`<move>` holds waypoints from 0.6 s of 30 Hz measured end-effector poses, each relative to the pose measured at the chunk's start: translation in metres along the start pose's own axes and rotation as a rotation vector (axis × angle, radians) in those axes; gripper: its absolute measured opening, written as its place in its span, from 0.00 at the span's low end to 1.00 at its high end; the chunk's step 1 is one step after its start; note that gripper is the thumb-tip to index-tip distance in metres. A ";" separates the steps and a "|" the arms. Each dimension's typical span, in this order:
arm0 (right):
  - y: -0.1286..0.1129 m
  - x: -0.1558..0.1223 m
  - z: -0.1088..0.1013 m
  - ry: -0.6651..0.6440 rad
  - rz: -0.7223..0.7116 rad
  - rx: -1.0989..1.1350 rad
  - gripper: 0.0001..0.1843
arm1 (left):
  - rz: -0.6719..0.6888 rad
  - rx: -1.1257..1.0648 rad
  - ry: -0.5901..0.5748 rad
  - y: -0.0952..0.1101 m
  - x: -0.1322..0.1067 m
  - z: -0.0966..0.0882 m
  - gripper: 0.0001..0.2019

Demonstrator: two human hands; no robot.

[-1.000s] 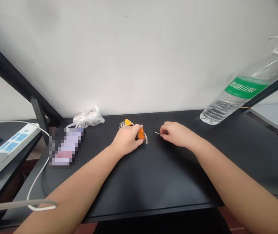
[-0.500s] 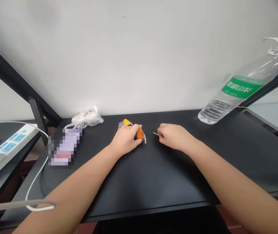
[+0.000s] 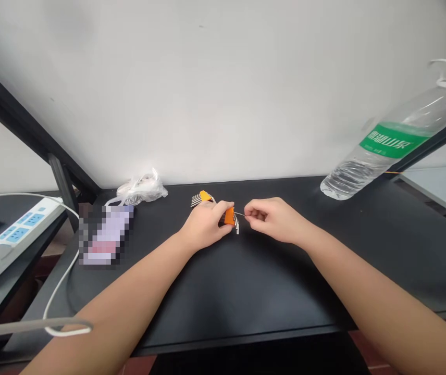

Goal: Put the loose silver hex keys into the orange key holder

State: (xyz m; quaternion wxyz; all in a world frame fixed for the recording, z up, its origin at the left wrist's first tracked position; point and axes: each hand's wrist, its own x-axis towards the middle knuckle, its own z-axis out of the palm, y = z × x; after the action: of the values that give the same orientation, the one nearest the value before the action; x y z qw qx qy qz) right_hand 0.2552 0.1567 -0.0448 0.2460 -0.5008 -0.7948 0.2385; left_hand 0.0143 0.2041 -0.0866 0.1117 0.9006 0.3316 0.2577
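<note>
My left hand is closed, with thumb and fingers gripping an orange hex key holder. Short metal key ends stick out of its right side. Beyond the knuckles shows another orange piece with a row of thin metal keys pointing left; whether it joins the held part is hidden by the hand. My right hand pinches a thin metal hex key between thumb and fingertips. The key's far end reaches the right side of the orange holder; I cannot tell whether it is inside a slot.
A large water bottle with a green label stands at the back right. On the left are a crumpled clear plastic bag, a pixelated phone-like object, a white cable and a power strip. A wall rises behind the black table.
My right hand has moved left, bringing the hex key from apart to the holder's side. My left hand keeps its grip on the holder. The view has shifted slightly.
</note>
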 end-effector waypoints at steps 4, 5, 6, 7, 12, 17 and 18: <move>-0.001 0.000 0.001 -0.008 -0.007 0.019 0.03 | 0.021 -0.015 -0.005 0.000 0.000 0.000 0.24; 0.000 0.000 0.001 -0.009 -0.003 0.025 0.03 | 0.022 -0.014 -0.007 0.000 0.000 0.000 0.24; 0.000 0.000 0.001 -0.007 0.003 0.030 0.03 | 0.021 -0.011 -0.007 0.000 0.000 0.000 0.24; 0.000 -0.001 0.001 -0.003 0.010 0.034 0.03 | 0.018 -0.007 -0.007 0.000 0.000 -0.001 0.23; -0.002 -0.001 -0.001 0.007 0.033 0.052 0.04 | 0.007 0.008 -0.007 0.000 -0.001 -0.001 0.24; -0.002 -0.002 -0.004 -0.003 0.080 0.130 0.06 | 0.079 0.061 0.001 -0.001 0.000 -0.002 0.22; -0.002 -0.002 -0.005 -0.015 0.114 0.179 0.07 | 0.106 0.078 0.003 -0.002 -0.001 -0.002 0.22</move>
State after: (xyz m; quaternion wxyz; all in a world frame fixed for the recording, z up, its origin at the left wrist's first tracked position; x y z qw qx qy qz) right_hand 0.2574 0.1551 -0.0405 0.2697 -0.5194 -0.7424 0.3261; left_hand 0.0122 0.2049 -0.0860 0.0623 0.9202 0.2934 0.2514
